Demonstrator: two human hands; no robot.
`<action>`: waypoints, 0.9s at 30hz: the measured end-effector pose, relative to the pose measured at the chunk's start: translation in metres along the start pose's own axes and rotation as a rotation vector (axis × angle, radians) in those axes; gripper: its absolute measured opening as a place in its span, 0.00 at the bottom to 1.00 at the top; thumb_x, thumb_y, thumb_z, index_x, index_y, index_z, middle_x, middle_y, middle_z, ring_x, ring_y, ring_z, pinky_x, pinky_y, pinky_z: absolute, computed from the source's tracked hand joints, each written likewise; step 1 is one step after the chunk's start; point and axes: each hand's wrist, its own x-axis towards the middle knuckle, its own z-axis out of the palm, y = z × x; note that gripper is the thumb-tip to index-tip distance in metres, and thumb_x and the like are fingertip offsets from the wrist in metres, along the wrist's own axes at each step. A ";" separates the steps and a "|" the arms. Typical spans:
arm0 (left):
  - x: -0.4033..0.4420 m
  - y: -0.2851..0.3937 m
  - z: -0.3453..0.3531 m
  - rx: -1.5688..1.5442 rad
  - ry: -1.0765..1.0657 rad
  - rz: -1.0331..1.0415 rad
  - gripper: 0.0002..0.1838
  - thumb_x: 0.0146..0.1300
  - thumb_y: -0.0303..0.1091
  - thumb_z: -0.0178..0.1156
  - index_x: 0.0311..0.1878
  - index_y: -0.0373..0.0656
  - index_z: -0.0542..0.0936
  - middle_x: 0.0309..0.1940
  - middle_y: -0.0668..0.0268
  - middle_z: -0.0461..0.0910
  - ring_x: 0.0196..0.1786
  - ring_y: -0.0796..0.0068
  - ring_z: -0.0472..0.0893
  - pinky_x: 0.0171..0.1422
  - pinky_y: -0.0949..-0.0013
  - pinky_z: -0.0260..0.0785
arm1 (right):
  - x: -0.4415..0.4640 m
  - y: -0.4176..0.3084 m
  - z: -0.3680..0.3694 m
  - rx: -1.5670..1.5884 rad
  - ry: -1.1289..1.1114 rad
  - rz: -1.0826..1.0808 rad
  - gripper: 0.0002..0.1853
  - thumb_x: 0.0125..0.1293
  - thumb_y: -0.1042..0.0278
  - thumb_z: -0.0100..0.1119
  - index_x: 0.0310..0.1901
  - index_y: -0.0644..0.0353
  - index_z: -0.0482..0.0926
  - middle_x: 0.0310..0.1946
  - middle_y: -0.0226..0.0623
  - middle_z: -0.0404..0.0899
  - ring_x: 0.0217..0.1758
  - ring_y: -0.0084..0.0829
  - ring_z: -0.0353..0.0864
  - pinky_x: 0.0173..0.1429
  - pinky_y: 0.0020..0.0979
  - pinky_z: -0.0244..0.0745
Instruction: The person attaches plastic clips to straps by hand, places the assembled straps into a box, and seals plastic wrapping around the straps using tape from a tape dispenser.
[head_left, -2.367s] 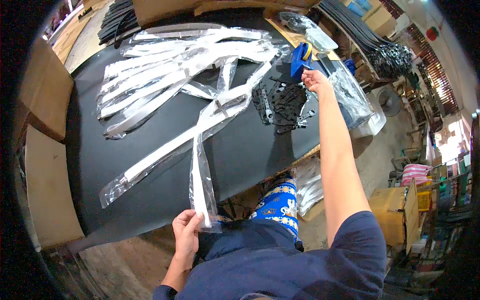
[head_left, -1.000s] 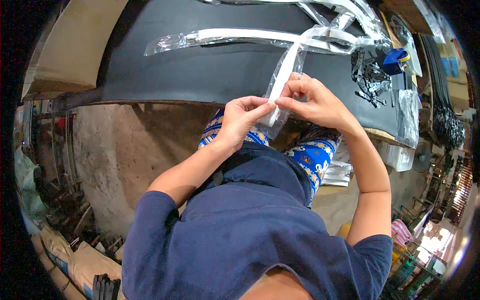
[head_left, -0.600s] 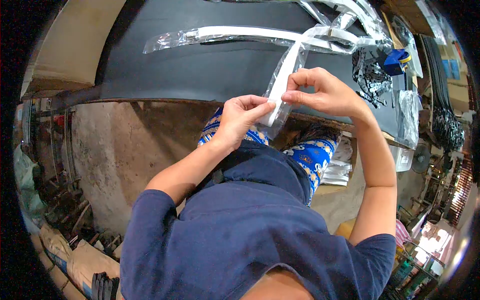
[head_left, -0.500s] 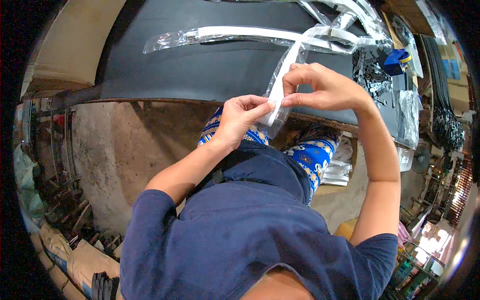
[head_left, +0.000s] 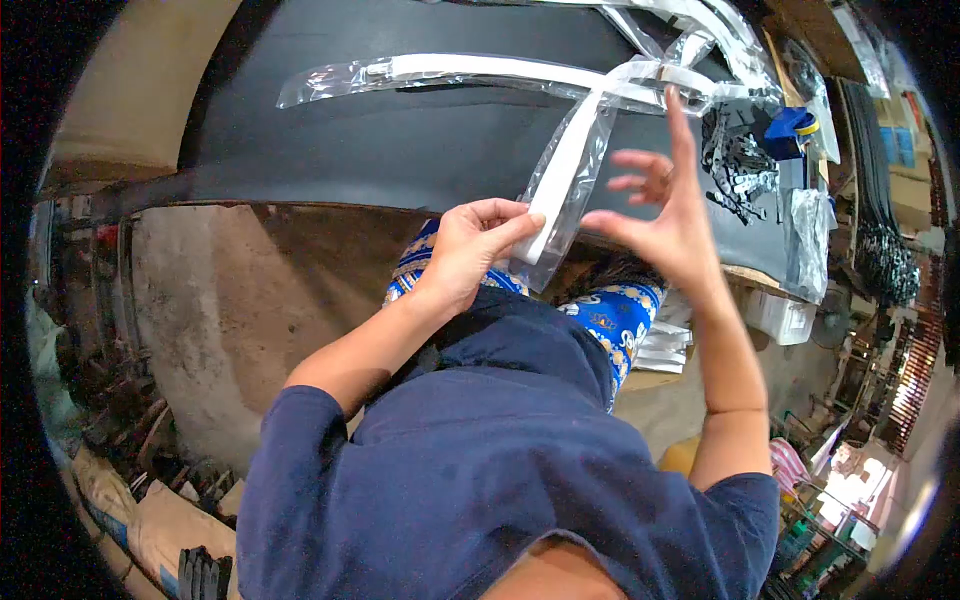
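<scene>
A white strip in clear plastic wrap (head_left: 567, 170) slants down over the table's front edge. My left hand (head_left: 472, 243) pinches its lower end between thumb and fingers. To the right of the strip, my right hand (head_left: 662, 205) is raised with its fingers spread, holding nothing. Another wrapped white strip (head_left: 480, 68) lies across the black table (head_left: 330, 150), and the two meet near a crossing of more wrapped strips. Beyond my right hand is a pile of small black parts (head_left: 738, 160), with a blue tape dispenser (head_left: 787, 134) beside it.
A cardboard box (head_left: 140, 100) stands at the table's left end. Clear plastic bags (head_left: 808, 235) lie at the right edge, above a white plastic bin (head_left: 785, 318). Long black strips (head_left: 868, 170) hang farther right. White pieces (head_left: 662, 345) sit below the table.
My right hand has let go of the strip's lower end, moved right and spread its fingers. My left hand keeps its pinch. Earlier, my right hand was out by the tape dispenser.
</scene>
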 end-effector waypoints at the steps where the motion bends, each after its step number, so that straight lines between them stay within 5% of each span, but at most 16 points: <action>1: 0.000 -0.001 0.000 0.001 -0.001 -0.009 0.10 0.60 0.32 0.67 0.41 0.37 0.81 0.33 0.67 0.83 0.31 0.84 0.79 0.33 0.80 0.70 | -0.008 0.008 0.008 0.067 -0.025 0.015 0.70 0.38 0.62 0.83 0.76 0.39 0.36 0.42 0.45 0.80 0.42 0.32 0.80 0.48 0.34 0.76; 5: 0.002 -0.005 -0.002 0.028 -0.056 -0.017 0.10 0.61 0.32 0.66 0.42 0.37 0.81 0.34 0.67 0.83 0.33 0.82 0.80 0.37 0.79 0.72 | -0.023 0.006 0.050 0.543 0.026 0.050 0.61 0.52 0.82 0.68 0.75 0.45 0.31 0.35 0.39 0.81 0.39 0.27 0.81 0.47 0.28 0.77; 9: 0.000 -0.005 0.003 0.038 -0.059 0.057 0.10 0.61 0.33 0.66 0.42 0.38 0.81 0.34 0.67 0.83 0.35 0.83 0.80 0.39 0.79 0.72 | -0.023 0.018 0.063 0.591 0.139 0.044 0.56 0.55 0.87 0.62 0.75 0.44 0.34 0.32 0.33 0.79 0.34 0.18 0.77 0.41 0.22 0.74; 25: -0.016 -0.006 -0.007 -0.152 -0.096 -0.032 0.13 0.61 0.29 0.65 0.47 0.34 0.80 0.37 0.63 0.84 0.38 0.78 0.83 0.42 0.76 0.75 | -0.022 0.018 0.076 0.773 0.201 0.058 0.56 0.55 0.88 0.62 0.75 0.46 0.34 0.31 0.34 0.79 0.34 0.20 0.78 0.41 0.24 0.76; 27: -0.013 -0.011 -0.005 -0.158 -0.069 -0.014 0.12 0.61 0.29 0.64 0.46 0.34 0.80 0.37 0.62 0.84 0.38 0.75 0.84 0.42 0.75 0.76 | -0.022 0.019 0.075 0.758 0.189 0.109 0.53 0.55 0.86 0.64 0.75 0.49 0.40 0.32 0.32 0.78 0.33 0.19 0.77 0.41 0.22 0.75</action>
